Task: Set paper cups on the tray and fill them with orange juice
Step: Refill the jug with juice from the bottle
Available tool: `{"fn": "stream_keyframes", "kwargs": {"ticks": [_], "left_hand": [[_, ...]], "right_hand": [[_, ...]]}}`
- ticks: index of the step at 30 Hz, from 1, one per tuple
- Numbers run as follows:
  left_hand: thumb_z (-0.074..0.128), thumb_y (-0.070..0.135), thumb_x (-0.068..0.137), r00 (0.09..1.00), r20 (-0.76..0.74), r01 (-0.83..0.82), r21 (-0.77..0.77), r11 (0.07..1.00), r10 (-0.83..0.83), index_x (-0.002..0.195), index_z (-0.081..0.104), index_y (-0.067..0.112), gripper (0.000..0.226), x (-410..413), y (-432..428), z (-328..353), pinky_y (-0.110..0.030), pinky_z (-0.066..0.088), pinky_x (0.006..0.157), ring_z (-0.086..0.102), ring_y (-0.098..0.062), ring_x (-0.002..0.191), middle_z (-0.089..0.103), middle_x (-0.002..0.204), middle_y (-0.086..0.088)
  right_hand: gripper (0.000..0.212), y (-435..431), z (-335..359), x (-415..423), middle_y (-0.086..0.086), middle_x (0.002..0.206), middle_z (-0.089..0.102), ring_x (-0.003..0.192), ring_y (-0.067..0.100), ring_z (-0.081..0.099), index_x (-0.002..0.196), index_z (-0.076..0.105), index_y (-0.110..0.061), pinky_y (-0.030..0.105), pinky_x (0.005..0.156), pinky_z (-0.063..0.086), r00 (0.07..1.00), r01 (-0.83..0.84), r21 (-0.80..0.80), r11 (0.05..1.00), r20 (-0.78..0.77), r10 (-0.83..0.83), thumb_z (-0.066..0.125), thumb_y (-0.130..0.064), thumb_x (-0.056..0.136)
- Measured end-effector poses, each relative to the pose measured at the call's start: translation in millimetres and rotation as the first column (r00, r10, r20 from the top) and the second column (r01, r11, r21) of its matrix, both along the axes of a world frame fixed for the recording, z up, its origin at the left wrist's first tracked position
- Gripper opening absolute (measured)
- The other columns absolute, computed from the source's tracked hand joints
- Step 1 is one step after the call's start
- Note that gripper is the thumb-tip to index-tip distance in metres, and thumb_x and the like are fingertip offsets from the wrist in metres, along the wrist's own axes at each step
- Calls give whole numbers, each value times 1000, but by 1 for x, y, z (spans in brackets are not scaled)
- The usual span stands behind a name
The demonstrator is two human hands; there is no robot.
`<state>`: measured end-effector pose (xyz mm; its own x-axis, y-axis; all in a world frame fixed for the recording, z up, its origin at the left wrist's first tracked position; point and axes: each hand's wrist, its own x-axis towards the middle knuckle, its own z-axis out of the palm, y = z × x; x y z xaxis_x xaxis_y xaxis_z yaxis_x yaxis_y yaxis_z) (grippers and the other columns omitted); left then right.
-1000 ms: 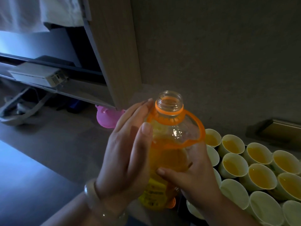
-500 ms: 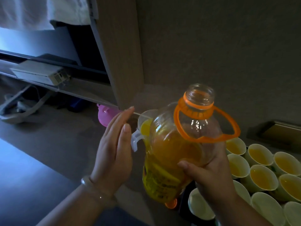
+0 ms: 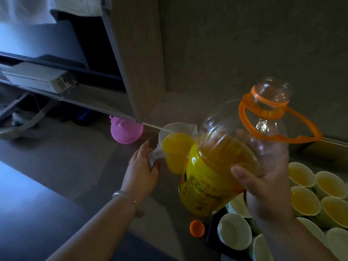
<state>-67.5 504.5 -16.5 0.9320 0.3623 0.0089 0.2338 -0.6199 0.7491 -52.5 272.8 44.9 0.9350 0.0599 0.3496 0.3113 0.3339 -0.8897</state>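
Curled around the tilted, uncapped juice bottle (image 3: 207, 185), the right hand (image 3: 267, 191) holds it beside the paper cups (image 3: 305, 202), some filled, at lower right. The left hand (image 3: 141, 170) reaches forward, fingers straight, touching a juice jug (image 3: 175, 147) by its handle.

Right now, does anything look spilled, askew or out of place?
No spill shows. The juice bottle in the right hand is uncapped and tilted well off upright, so juice sits up one side. An orange cap lies loose on the counter, beside the nearest empty paper cup.
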Motion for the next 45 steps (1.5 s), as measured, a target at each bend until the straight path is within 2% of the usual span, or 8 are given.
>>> {"fn": "stream_keyframes", "kwargs": {"ticks": [4,8,18,23,29,36,43,45], "left_hand": [[56,21,93,1000,20,19,52,998,-20,132,52,22,39,0,2,-3,-21,42,87,56,-10,106,56,122,5],[52,26,94,997,68,37,80,996,-42,117,58,22,24,-7,4,-6,-21,44,80,56,-6,91,57,108,6],[51,23,94,996,76,-39,53,998,34,109,55,33,18,-39,8,-6,-12,41,65,55,-1,84,52,99,17],[51,20,94,994,77,-90,93,992,83,104,51,34,17,-51,6,-6,-10,39,61,53,3,83,47,94,22],[48,22,94,994,73,-89,106,990,82,99,49,35,14,-62,6,-7,-12,37,60,52,1,82,50,94,19],[55,16,92,994,89,-70,161,984,56,106,54,25,18,-71,13,-14,-9,35,61,51,6,83,54,96,13],[57,14,90,996,68,-64,175,982,53,108,55,25,21,-73,17,-16,-8,36,62,50,8,84,52,98,14],[56,13,90,996,72,-62,175,983,50,105,55,26,20,-72,17,-16,-8,36,60,51,8,83,54,97,12]], "right_hand": [[102,0,2,3,16,125,58,112,32,61,135,34,-6,37,84,55,999,33,-10,999,-5,-33,88,-43,56],[79,0,1,8,9,121,59,109,25,62,127,40,-20,33,81,54,996,78,-36,996,54,-76,79,-23,58],[92,2,-4,18,15,130,53,118,32,57,134,40,-20,42,87,54,986,164,-130,978,50,-159,84,-52,60],[78,7,-6,27,10,128,55,116,24,59,130,40,-29,29,83,53,980,188,-144,972,89,-176,80,-33,64],[71,11,-13,44,11,130,55,118,25,58,128,41,-30,42,92,52,966,244,-178,953,135,-222,79,-30,68],[91,20,-35,72,12,134,52,121,28,55,137,36,-12,54,95,48,937,349,-260,900,127,-327,81,-49,67],[101,31,-49,90,5,137,50,125,19,52,139,35,-16,45,101,47,924,380,-369,849,110,-366,79,-61,60],[101,36,-51,92,-1,136,49,124,12,50,139,34,-16,26,102,45,922,383,-397,834,115,-369,79,-57,59]]}}
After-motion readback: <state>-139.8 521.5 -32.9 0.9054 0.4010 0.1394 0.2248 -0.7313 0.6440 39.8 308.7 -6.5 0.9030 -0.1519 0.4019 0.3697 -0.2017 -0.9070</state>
